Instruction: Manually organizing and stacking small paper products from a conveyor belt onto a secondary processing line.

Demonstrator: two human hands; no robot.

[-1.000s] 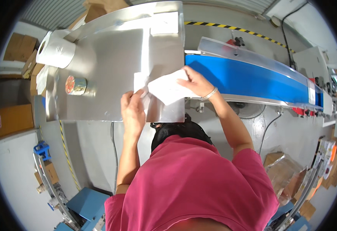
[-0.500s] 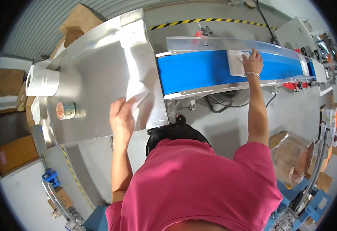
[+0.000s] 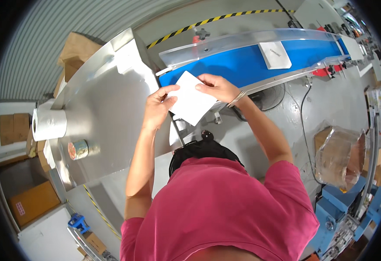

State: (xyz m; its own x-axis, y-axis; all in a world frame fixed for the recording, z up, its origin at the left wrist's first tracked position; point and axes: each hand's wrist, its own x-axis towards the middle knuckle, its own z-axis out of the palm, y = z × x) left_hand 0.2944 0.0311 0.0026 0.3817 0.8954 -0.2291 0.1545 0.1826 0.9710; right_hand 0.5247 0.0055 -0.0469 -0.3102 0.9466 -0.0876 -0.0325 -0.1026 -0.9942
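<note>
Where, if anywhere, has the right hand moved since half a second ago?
Yes: the right hand went left along the blue belt, toward the steel table.

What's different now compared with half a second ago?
The right hand let go of the white rectangular packet, which moved farther right along the smooth blue belt, and came back left, joining the left hand on a flat white four-cornered piece. The shiny cylindrical roll stayed on the silver metal table.

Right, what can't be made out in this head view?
All in the head view:
Underside of the flat white rectangular piece: turned away from the camera.
Lower fingers of the right hand: covered by the hand and piece.
Blue metal machine, lower right: cut off by the picture's bottom edge.
</note>
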